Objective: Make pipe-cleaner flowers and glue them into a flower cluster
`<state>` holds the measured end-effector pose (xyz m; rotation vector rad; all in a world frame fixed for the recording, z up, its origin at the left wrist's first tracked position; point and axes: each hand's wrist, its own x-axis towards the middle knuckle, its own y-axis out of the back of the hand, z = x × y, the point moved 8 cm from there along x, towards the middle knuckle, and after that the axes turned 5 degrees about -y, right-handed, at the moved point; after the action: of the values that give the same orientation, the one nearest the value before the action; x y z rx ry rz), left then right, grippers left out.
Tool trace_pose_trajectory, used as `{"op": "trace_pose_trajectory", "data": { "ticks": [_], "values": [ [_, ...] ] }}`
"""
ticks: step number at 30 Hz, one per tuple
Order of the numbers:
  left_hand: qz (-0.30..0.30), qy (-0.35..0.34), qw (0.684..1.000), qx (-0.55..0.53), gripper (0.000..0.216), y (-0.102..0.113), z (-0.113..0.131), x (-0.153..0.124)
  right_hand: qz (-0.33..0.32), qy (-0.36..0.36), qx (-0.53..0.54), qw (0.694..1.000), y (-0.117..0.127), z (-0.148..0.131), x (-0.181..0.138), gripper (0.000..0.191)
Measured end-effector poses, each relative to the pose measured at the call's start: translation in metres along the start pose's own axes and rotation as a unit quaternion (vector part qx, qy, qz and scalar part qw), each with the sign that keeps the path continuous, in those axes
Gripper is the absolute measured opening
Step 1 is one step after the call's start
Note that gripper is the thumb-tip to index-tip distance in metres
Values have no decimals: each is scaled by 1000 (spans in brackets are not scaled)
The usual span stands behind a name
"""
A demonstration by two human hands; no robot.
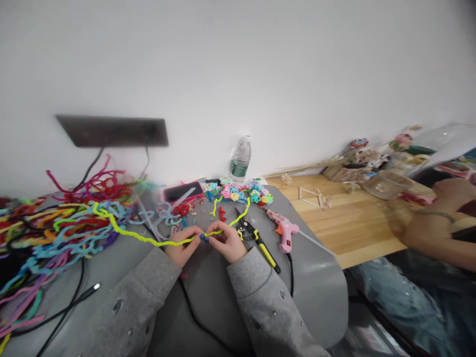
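My left hand (183, 245) and my right hand (227, 241) meet over the grey table (316, 292), both pinched on a neon yellow pipe cleaner (148, 239). The yellow strand runs left toward the big pile and curls up to the right past my right hand. A small blue piece (204, 238) sits between my fingertips where the hands meet. Both arms wear grey sleeves.
A tangled heap of coloured pipe cleaners (55, 233) fills the left. Small pipe-cleaner flowers (245, 191), a water bottle (241, 158), a phone (183, 191), black-and-yellow cutters (256, 239) and a pink glue gun (284, 230) lie ahead. Another person (427, 267) sits at right by a wooden surface (353, 218).
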<state>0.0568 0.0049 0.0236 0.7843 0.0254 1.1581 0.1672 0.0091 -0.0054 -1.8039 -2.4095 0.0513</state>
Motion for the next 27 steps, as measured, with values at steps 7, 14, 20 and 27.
{"op": "trace_pose_trajectory", "data": {
  "ticks": [7,14,20,27],
  "values": [
    [8,2,1000,-1,22,0,-1,-1,8,6,-33,999,1,1,0,26],
    [4,8,1000,5,22,1,0,0,10,15,-65,998,3,2,-1,22],
    [16,14,1000,-2,23,4,2,1,15,6,-68,998,2,0,-1,25],
    [10,72,991,-109,23,2,-13,-4,24,-1,-46,999,4,0,-1,25]
  ]
}}
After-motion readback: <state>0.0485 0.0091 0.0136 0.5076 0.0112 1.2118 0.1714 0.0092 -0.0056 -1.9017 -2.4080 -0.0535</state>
